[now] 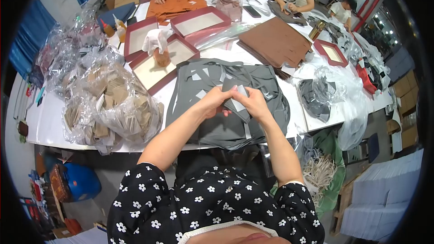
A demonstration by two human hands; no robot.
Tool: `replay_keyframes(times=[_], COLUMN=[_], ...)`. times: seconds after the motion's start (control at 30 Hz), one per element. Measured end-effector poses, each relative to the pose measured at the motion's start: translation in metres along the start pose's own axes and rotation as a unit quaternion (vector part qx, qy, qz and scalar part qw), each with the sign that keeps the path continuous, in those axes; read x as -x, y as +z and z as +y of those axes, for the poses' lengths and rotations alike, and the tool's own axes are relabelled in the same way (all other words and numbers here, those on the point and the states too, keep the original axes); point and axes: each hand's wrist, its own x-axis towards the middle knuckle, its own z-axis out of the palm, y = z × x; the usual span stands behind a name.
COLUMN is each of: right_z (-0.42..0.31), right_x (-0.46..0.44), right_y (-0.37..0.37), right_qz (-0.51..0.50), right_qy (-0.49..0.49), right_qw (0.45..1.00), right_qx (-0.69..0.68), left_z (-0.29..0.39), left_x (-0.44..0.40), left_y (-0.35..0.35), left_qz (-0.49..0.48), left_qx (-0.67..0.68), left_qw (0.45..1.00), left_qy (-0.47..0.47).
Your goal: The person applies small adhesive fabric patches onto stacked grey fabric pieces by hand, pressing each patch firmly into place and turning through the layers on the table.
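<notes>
My left hand [213, 100] and my right hand [253, 104] are close together over the table, each closed on a grey flat piece [230, 84] of fabric or leather. A white slip [238, 105] shows between them. Whether they hold one layer or several, I cannot tell. Right under my hands spreads a wide pile of dark grey cut pieces [190, 113], with a few white slips lying on it.
Left of the pile are clear plastic bags of beige pieces [122, 108] and maroon box trays [185, 47], one holding a tissue-topped jar [161, 56]. Brown sheets [275, 40] lie behind. Bagged grey pieces [314, 99] are at right. Two people work across the table.
</notes>
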Motion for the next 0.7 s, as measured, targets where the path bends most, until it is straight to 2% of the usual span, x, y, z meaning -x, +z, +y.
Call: replay_keyframes(times=[0.07, 0.13, 0.17, 0.27, 0.3, 0.37, 0.4, 0.43, 0.47, 0.53, 0.57, 0.67, 0.7], right_z=[0.002, -0.006, -0.009, -0.012, -0.013, -0.024, -0.028, -0.031, -0.027, -0.009, -0.005, 0.001, -0.003], right_x=[-0.001, -0.001, 0.000, 0.002, 0.003, 0.014, 0.020, 0.025, 0.023, 0.015, 0.006, -0.003, 0.000], right_y=[0.004, 0.015, 0.019, 0.024, 0.030, 0.042, 0.047, 0.048, 0.044, 0.031, 0.027, -0.004, -0.011], right_qz=[0.031, 0.097, 0.130, 0.193, 0.215, 0.174, 0.153, 0.133, 0.138, 0.136, 0.128, 0.074, 0.038], right_qy=[-0.052, -0.094, -0.113, -0.211, -0.270, -0.378, -0.427, -0.423, -0.350, -0.186, -0.140, -0.006, 0.001], right_qw=[0.998, 0.987, 0.976, 0.898, 0.874, 0.808, 0.767, 0.777, 0.848, 0.951, 0.981, 0.944, 0.937], right_qx=[0.005, 0.093, 0.136, 0.334, 0.341, 0.418, 0.454, 0.447, 0.374, 0.208, -0.026, -0.322, -0.347], left_z=[-0.008, -0.016, -0.019, -0.012, -0.018, -0.035, -0.031, -0.039, -0.048, -0.024, -0.014, -0.011, -0.004], left_x=[-0.005, -0.010, -0.011, -0.010, -0.018, -0.036, -0.027, -0.038, -0.051, -0.029, -0.019, -0.007, 0.001], left_y=[-0.003, 0.005, 0.006, 0.026, 0.020, -0.003, -0.009, -0.026, -0.038, -0.019, -0.013, -0.016, -0.011], left_qz=[0.008, 0.048, 0.048, 0.156, 0.167, 0.189, 0.160, 0.128, 0.097, 0.106, 0.112, -0.024, -0.028], left_qx=[0.077, 0.206, 0.222, 0.296, 0.322, 0.374, 0.351, 0.301, 0.251, 0.220, 0.201, 0.100, 0.083], left_qw=[0.997, 0.977, 0.974, 0.942, 0.932, 0.907, 0.922, 0.945, 0.963, 0.968, 0.970, 0.991, 0.992], left_qy=[-0.010, -0.004, 0.018, 0.030, 0.004, -0.049, -0.040, -0.019, 0.001, 0.052, 0.078, 0.083, 0.086])
